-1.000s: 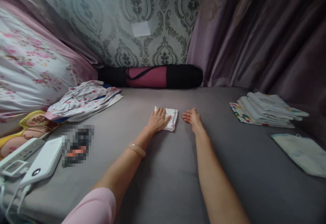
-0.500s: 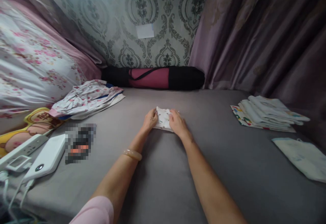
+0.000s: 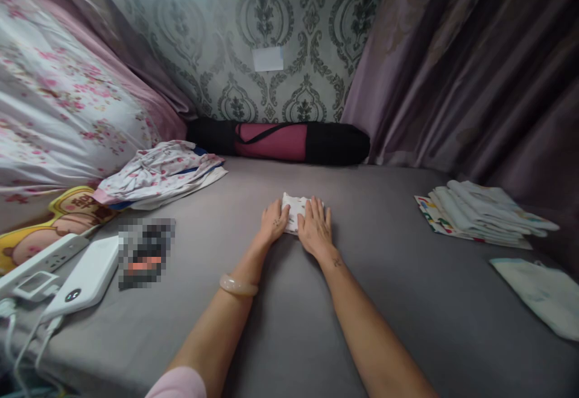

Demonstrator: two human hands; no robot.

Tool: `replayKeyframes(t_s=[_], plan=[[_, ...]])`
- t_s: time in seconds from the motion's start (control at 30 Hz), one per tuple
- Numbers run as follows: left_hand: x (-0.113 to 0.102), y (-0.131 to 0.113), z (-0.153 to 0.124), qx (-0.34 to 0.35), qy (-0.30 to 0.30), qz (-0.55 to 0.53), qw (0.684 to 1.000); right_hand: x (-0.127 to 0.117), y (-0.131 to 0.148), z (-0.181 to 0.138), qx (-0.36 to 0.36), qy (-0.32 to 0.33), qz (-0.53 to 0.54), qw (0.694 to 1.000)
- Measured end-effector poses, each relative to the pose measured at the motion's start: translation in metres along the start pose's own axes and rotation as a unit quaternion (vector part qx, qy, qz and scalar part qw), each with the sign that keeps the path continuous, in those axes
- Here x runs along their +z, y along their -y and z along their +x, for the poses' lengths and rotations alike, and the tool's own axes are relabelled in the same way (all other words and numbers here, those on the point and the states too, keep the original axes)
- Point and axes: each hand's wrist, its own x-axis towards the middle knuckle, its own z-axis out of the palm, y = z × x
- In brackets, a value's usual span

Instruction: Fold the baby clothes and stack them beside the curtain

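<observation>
A small folded white cloth (image 3: 295, 211) with a dark speckled print lies flat on the grey bed sheet (image 3: 289, 313) in front of me. My left hand (image 3: 274, 221) rests along its left edge, fingers stretched forward and the thumb touching the cloth. Across the right part of it lies my right hand (image 3: 315, 227), palm down with the fingers extended, hiding that side. Neither hand grips the cloth.
To the right are a stack of folded cloths (image 3: 488, 211) and a separate pale cloth (image 3: 538, 292). Crumpled printed clothes (image 3: 158, 172), a power bank (image 3: 85, 277) and a power strip (image 3: 54, 256) with cables lie left. A long black-and-maroon bag (image 3: 271, 142) lies against the wall.
My fingers have gone from holding the cloth's two sides to lying flat, the right hand now spread over it. The view has shifted slightly.
</observation>
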Motion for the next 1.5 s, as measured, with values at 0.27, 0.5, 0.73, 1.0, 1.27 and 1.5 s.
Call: replayKeyframes(t_s=[0.27,0.5,0.73,1.0,1.27,1.5], plan=[[-0.017,0.007,0.0,-0.068,-0.079,-0.111,0.988,-0.001,-0.007,0.005,0.011,0.041,0.005,0.999],[-0.021,0.01,0.002,-0.065,-0.098,-0.157,0.981,-0.018,0.0,0.016,0.074,-0.028,0.015,0.997],[-0.012,0.006,0.003,-0.067,-0.017,-0.137,0.988,-0.028,-0.024,0.022,0.224,0.116,0.038,0.967],[-0.014,-0.005,0.008,-0.115,0.099,-0.422,0.894,-0.016,-0.018,0.025,0.213,0.096,0.084,0.969],[-0.021,-0.021,-0.005,-0.092,0.168,-0.562,0.805,-0.014,-0.03,0.017,0.194,0.066,0.224,0.953],[-0.028,-0.042,-0.012,-0.084,0.229,-0.686,0.686,-0.039,-0.043,-0.002,0.219,0.118,0.546,0.8]])
